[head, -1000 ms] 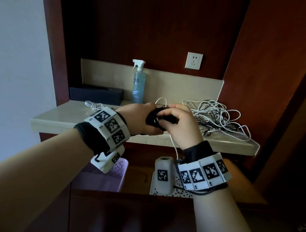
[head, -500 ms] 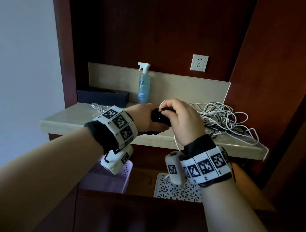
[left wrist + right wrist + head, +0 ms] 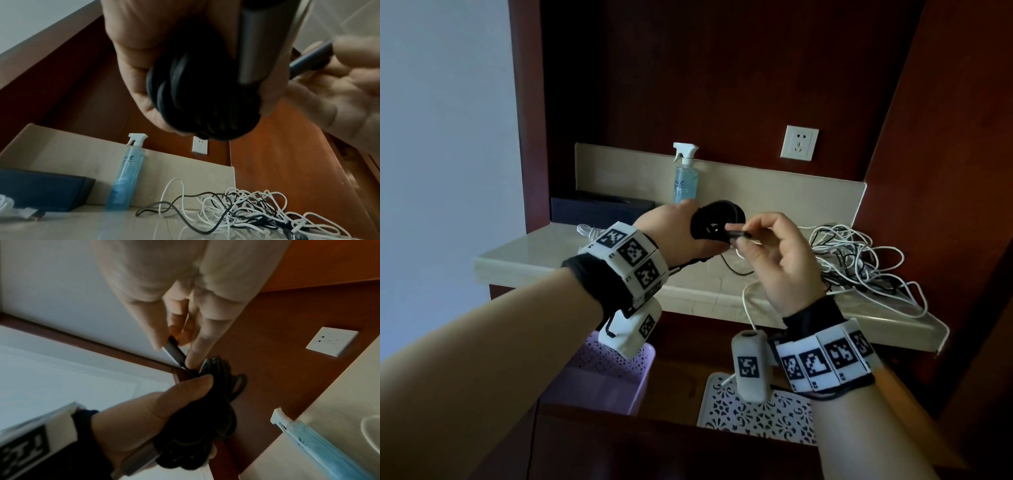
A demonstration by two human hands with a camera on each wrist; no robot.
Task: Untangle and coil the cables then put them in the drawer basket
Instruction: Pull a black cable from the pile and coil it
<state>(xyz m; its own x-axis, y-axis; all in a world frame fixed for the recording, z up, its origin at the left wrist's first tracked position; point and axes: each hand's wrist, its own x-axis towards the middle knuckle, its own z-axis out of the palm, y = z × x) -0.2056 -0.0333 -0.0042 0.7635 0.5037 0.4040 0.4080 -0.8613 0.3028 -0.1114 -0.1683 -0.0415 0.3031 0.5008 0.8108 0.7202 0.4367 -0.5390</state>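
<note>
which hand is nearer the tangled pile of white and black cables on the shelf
Right. The right hand pinches the black cable's connector just left of the tangled pile of white and black cables; the left hand, gripping the coiled black cable, is farther left.

Our forearms are bare up to the wrists. On each wrist we wear a black fabric cuff, and over it a band of white square tiles, each printed with a black-and-white coded marker. The band on our left wrist [image 3: 631,258] shows three large tiles across the top, with small black marks along their edges. The band on our right wrist [image 3: 825,359] shows four tiles side by side, and a thin black cord runs under it. Beneath each band hangs a rounded white camera housing bearing one more square marker: left housing [image 3: 631,330], right housing [image 3: 750,365]. Our hands are ungloved.
</note>
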